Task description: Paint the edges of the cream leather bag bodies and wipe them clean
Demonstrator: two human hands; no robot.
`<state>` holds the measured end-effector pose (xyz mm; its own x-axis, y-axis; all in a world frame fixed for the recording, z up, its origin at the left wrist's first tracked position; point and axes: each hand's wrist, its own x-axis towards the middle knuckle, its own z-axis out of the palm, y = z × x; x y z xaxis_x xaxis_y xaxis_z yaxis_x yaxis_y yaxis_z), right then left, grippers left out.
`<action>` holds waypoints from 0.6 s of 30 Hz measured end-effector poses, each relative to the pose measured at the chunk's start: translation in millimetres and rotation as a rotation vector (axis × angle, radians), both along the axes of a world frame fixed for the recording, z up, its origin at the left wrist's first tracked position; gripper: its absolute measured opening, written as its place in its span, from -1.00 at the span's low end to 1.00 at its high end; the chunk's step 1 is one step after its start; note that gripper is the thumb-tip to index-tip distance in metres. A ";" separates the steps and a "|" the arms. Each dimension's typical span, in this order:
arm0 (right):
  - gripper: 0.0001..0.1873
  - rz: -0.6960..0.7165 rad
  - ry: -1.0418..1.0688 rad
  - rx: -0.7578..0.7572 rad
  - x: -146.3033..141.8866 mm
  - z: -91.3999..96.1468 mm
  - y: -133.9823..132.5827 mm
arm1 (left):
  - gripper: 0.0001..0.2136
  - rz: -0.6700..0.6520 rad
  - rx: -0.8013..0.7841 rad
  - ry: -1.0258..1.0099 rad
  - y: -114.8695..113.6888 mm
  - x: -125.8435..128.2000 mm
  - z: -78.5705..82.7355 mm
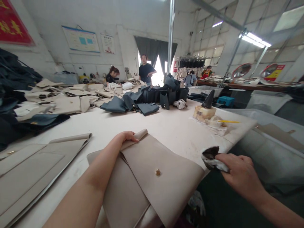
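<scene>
1. Beige leather bag [152,190]: lying on the white table [171,126] at its near edge, top corner folded back, small gold-coloured blob [157,172] on the flap.
2. Left hand [128,137]: curled over the folded corner.
3. Right hand [239,174]: well apart from the left, clutching a dark-stained rag [210,160] beside the table edge.
4. Pale block [204,113]: on the table, a yellow stick [228,121] just beside it.
5. Beige leather panel [30,177]: at left.
6. Dark blue leather pieces [147,108]: farther along the table.

leather bag workshop, cut panels [171,190]
</scene>
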<state>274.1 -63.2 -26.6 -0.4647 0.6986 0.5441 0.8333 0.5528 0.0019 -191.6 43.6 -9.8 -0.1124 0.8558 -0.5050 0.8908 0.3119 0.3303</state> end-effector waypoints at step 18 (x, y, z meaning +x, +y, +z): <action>-0.54 -0.027 0.487 -0.292 -17.5 38.0 184.6 | -0.30 0.022 0.015 -0.037 -5.8 -6.9 10.0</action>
